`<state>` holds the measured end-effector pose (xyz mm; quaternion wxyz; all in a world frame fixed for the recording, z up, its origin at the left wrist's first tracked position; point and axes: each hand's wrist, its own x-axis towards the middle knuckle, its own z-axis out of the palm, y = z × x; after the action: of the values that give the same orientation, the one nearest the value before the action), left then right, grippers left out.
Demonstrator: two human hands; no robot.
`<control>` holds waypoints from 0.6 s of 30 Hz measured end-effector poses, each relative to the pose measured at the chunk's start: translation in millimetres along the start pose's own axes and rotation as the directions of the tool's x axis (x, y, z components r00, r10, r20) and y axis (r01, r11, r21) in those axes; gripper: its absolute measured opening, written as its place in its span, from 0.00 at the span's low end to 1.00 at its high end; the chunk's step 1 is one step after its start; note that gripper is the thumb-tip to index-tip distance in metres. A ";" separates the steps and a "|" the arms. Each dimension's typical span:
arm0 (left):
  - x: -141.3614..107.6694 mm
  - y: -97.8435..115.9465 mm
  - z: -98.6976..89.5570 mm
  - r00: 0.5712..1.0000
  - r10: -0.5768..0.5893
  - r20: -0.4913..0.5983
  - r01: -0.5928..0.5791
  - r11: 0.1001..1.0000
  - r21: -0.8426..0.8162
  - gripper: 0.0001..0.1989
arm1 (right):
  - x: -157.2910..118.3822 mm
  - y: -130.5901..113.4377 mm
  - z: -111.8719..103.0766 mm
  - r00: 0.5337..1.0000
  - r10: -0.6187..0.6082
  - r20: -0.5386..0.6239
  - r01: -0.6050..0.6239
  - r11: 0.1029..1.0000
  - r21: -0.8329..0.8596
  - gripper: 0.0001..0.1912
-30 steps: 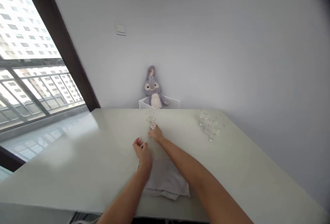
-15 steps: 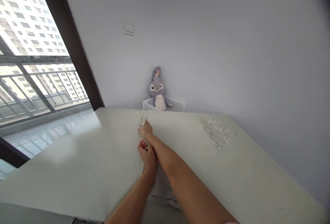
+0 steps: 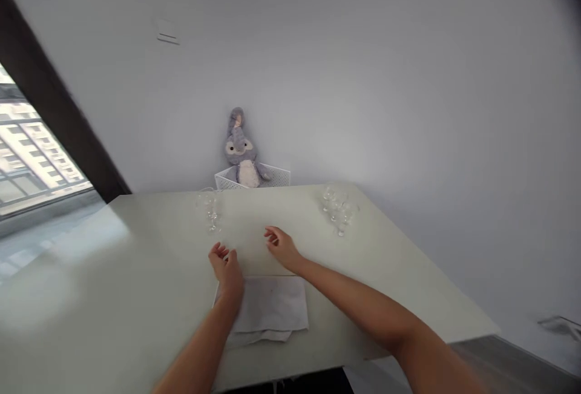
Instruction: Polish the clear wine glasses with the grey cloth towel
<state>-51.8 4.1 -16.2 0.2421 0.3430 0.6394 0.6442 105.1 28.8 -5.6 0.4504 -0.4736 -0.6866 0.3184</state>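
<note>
My left hand [image 3: 226, 267] hovers over the left edge of a folded pale cloth [image 3: 272, 304], its fingers loosely curled and apart with nothing between them. Above the table, just beyond the cloth's far edge, is my right hand [image 3: 282, 247], fingers bent, apart and holding nothing. Clear stemmed glasses [image 3: 212, 209] stand beyond my left hand near the table's back edge. Another group of several clear glasses [image 3: 338, 206] stands at the back right, farther off than my right hand. The glasses are hard to tell apart singly.
The pale table [image 3: 158, 297] reaches to the wall. A grey plush toy [image 3: 240, 149] sits in a white perforated basket [image 3: 276, 176] behind the back edge. A dark window frame [image 3: 59, 103] slants down at the left.
My right hand has come away from the left glasses and moved right and back toward me. My arms are uncrossed, and the cloth shows more fully. The view has turned right.
</note>
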 end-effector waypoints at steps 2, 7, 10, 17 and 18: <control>-0.8 -2.5 0.7 1.000 0.003 0.023 -0.003 1.000 -0.006 0.20 | -38.1 0.5 -50.6 0.980 0.015 -0.199 -0.017 1.000 -0.009 0.12; -7.6 -7.5 4.7 0.996 0.019 0.085 -0.018 1.000 -0.010 0.18 | -84.7 31.4 -159.4 0.722 0.192 -0.664 -0.242 0.970 0.017 0.11; -11.9 -8.1 6.0 0.989 0.041 0.141 -0.045 0.999 0.028 0.16 | -74.5 55.4 -193.9 0.763 0.334 -0.553 -0.327 0.938 0.114 0.24; -18.0 0.1 2.0 0.978 0.037 0.206 -0.052 0.996 0.069 0.15 | -28.7 76.8 -215.4 0.913 0.376 -0.160 -0.340 0.916 0.215 0.39; -19.0 1.8 1.8 0.978 0.033 0.207 -0.049 0.996 0.075 0.15 | -24.3 77.8 -216.4 0.920 0.374 -0.118 -0.337 0.908 0.249 0.38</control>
<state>-37.9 -9.1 -17.0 0.2795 0.4303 0.6290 0.5841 336.0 35.5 4.2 0.4898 -0.5614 -0.5092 0.4308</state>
